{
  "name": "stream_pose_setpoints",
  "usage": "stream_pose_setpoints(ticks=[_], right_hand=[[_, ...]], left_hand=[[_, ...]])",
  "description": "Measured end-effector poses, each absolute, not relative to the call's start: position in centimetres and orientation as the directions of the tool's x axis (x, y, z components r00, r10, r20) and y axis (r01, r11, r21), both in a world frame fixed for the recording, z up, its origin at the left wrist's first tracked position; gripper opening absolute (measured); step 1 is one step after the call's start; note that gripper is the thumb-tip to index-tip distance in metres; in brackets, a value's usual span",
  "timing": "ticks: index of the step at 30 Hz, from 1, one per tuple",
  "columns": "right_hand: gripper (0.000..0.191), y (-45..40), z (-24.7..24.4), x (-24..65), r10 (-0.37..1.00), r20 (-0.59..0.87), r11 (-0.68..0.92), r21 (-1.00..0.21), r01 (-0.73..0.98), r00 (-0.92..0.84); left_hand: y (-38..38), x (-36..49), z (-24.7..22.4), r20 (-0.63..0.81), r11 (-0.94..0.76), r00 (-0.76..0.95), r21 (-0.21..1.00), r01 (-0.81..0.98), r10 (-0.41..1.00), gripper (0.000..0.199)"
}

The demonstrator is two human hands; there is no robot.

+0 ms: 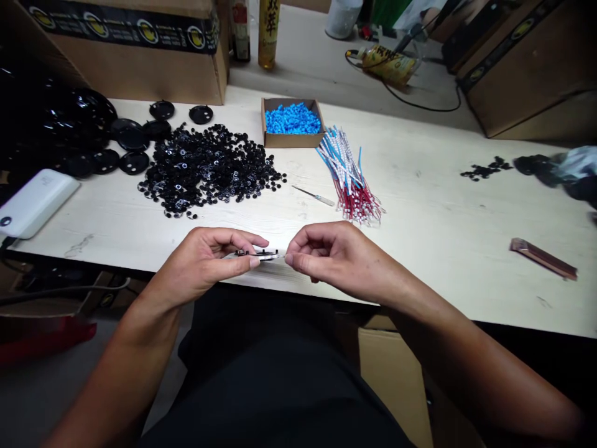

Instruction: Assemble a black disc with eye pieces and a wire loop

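Observation:
My left hand [209, 258] pinches a small, flat black-and-white part [268, 254] near the table's front edge. Thumb below and fingers above, it holds the part nearly level. Close to the part's right end, my right hand [321, 252] has its thumb and forefinger pressed together; what lies between them is too small to make out. Beyond my hands are a heap of small black parts [205, 165], a thin pointed tool [313, 195], a bundle of white, blue and red wires [347, 177] and an open box of blue pieces [293, 142].
Round black discs [133, 135] and a white power bank [37, 202] lie at the left. Cardboard boxes [153, 74] and bottles [268, 37] stand behind. On the right are a few black parts [485, 169] and a copper-coloured strip [543, 259].

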State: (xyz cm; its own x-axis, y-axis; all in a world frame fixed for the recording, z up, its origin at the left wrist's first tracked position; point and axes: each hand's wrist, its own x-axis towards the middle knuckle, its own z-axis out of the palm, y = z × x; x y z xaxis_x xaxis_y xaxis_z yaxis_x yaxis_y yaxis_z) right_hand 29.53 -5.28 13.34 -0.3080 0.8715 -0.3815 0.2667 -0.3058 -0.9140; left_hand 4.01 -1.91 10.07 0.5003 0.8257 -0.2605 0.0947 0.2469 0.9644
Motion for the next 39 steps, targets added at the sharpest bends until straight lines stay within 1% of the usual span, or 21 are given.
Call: stream_pose_setpoints(ticks=[6,12,19,29,39], right_hand=[[0.005,-5.3,12.9,29.3,0.877,-0.37,-0.299,-0.919,0.257,-0.305],[0.005,-5.5,12.3,29.1,0.885,-0.363,-0.29,-0.92,0.265,-0.292],[0.015,-5.7,12.1,28.7,0.879,-0.382,-0.323,-0.918,0.231,-0.287],[0.017,-5.7,11.9,28.4,0.86,-0.422,-0.373,-0.904,0.209,-0.287],[0.015,-5.7,11.6,28.6,0.817,-0.443,-0.434,-0.894,0.112,-0.371]], left_hand=[[-2.0,4.1,10.2,-0.236,0.251,0.532,0.967,0.045,0.813,0.007],[-2.2,4.2,9.7,-0.217,0.259,0.533,0.966,-0.004,0.818,0.007],[-2.2,3.9,9.1,-0.244,0.293,0.483,0.956,-0.027,0.841,0.011],[-2.2,3.4,8.7,-0.214,0.296,0.505,0.951,-0.088,0.836,0.012],[-2.4,3.1,8.3,-0.199,0.301,0.499,0.944,-0.133,0.844,0.014]])
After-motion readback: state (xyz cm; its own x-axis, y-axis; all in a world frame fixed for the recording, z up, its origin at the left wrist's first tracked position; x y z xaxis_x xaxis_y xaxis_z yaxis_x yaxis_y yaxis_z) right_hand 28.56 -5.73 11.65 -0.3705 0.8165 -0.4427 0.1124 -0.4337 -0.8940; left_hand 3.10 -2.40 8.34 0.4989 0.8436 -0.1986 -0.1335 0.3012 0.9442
